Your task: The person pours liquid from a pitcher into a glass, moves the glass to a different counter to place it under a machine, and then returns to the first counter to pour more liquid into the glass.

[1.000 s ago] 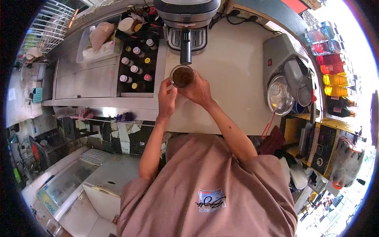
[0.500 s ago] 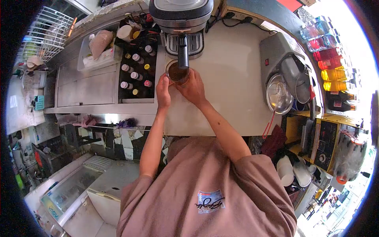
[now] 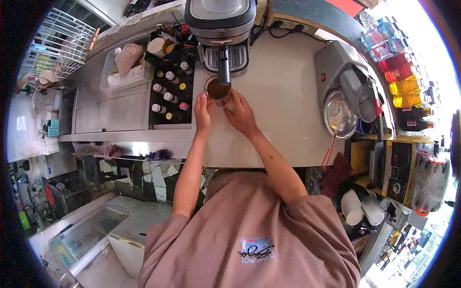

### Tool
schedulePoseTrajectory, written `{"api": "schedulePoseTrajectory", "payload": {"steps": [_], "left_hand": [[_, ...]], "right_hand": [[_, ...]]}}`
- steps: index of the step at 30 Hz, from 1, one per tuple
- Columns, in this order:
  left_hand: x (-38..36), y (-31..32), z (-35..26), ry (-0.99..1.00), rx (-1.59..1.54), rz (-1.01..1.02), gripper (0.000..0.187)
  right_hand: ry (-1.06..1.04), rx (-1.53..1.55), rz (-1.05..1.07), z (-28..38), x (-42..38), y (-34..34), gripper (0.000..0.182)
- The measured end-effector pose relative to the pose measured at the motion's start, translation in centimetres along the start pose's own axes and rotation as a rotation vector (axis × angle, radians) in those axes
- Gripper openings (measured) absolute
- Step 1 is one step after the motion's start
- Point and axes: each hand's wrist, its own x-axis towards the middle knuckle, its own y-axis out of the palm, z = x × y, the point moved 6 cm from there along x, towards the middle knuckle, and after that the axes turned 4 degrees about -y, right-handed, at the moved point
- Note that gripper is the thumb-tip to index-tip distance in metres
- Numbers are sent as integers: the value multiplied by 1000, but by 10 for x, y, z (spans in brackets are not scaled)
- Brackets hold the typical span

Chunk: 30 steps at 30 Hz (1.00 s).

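Observation:
A clear cup (image 3: 218,89) with dark brown contents is held between my two hands, just in front of a coffee machine (image 3: 221,24). On the cup's left side my left hand (image 3: 202,113) has its fingers against the wall. My right hand (image 3: 240,114) is curled round the lower right side. The black handle (image 3: 224,69) of the machine points toward me, right by the cup's far rim. Behind it lies the drip tray (image 3: 238,58). Whether the cup's base touches the counter (image 3: 283,96) cannot be made out.
Several bottles (image 3: 171,77) stand in a recess at the left, beside a clear bin (image 3: 113,81). A grey machine (image 3: 329,67) and a metal bowl (image 3: 340,115) are at the right. A red-handled utensil (image 3: 328,152) reaches over the counter's front edge.
The view has shifted slightly. The cup is still between my hands, and my right hand sits a little lower on its side, with more of the cup's wall showing.

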Motion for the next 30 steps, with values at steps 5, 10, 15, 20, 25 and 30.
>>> {"api": "schedulePoseTrajectory", "payload": {"steps": [5,10,15,20,25,30], "left_hand": [[0,3,-2,-25,-37,-1,45],[2,2,3,-4,-70,23,46],[8,-4,13,-19,-50,43,48],[14,-10,22,13,-43,76,49],[3,-24,27,63,-114,17,51],[-87,-3,-3,229,290,-178,39]], "right_hand": [[14,-6,9,-2,0,0,76],[38,47,31,-1,2,-3,73],[44,71,55,-9,-3,-4,72],[-3,78,98,-10,-8,-11,72],[132,61,101,-10,-51,-44,69],[209,58,54,-9,-150,-108,56]]}}
